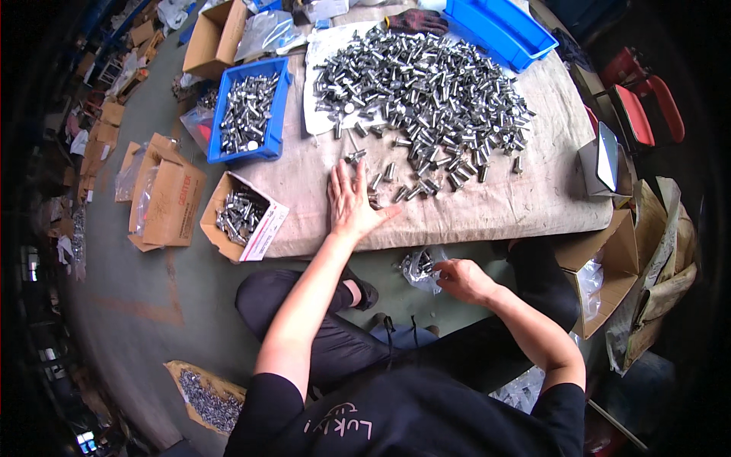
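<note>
My left hand (352, 204) lies palm down near the table's front edge, fingers spread. Its fingertips reach a few loose shiny metal cylindrical parts (355, 155), and others lie just right of the thumb. Below the front edge, my right hand (466, 280) has its fingers closed at the side of a clear plastic bag (423, 276). Some metal pieces show inside the bag. Beyond both hands, a large heap of the same metal parts (426, 91) spreads over the cloth-covered table (525, 199), partly on a white sheet.
A blue bin (285, 103) and an open cardboard box (216, 242), both holding metal parts, stand at the table's left. Another blue bin (499, 30) and a dark glove (416, 21) are at the back. To the right are a phone-like screen (607, 156) and a carton (620, 263).
</note>
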{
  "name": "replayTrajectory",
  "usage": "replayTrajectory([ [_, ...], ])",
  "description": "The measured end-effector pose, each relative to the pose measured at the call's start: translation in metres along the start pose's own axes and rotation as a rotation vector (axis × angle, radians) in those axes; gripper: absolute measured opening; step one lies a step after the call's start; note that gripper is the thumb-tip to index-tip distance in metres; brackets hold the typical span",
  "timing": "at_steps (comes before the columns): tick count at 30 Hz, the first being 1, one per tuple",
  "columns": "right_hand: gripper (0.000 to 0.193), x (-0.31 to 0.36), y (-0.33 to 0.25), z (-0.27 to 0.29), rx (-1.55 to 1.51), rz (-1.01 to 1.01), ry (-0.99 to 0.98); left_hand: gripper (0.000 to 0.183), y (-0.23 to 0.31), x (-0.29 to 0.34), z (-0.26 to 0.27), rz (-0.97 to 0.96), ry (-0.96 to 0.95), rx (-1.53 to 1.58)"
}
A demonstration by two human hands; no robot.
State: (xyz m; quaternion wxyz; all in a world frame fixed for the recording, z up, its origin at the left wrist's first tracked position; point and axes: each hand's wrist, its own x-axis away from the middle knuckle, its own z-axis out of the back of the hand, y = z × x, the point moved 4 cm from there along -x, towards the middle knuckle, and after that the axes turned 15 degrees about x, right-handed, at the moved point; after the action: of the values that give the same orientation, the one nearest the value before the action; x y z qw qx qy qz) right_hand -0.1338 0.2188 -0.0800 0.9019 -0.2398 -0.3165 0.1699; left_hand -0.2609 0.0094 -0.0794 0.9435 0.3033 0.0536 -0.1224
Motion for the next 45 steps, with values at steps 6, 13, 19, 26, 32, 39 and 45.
replayTrajectory([
  [6, 0.023, -0.003, -0.011, -0.002, 0.264, 0.133, 0.131, 0.107, -0.001, -0.059, -0.022, -0.102, -0.078, 0.160],
  [13, 0.024, -0.004, -0.025, 0.000, 0.276, 0.215, 0.061, 0.086, 0.074, -0.099, -0.063, -0.327, -0.071, 0.120],
  [19, 0.018, -0.014, -0.031, -0.004, 0.347, 0.265, 0.093, 0.038, 0.082, -0.130, -0.061, -0.395, 0.089, 0.137],
  [26, 0.018, -0.011, -0.037, -0.003, 0.484, 0.251, 0.063, 0.022, 0.069, -0.082, -0.050, -0.523, -0.112, 0.179],
  [32, 0.019, -0.010, -0.031, -0.016, 0.503, 0.242, 0.012, 0.065, 0.074, -0.048, -0.038, -0.436, -0.197, 0.078],
  [39, 0.019, -0.007, -0.034, -0.023, 0.528, 0.261, -0.026, 0.071, 0.083, -0.082, -0.052, -0.356, -0.207, -0.050],
  [45, 0.020, -0.010, -0.033, -0.027, 0.563, 0.283, 0.023, 0.038, 0.079, -0.088, -0.055, -0.393, -0.050, -0.057],
])
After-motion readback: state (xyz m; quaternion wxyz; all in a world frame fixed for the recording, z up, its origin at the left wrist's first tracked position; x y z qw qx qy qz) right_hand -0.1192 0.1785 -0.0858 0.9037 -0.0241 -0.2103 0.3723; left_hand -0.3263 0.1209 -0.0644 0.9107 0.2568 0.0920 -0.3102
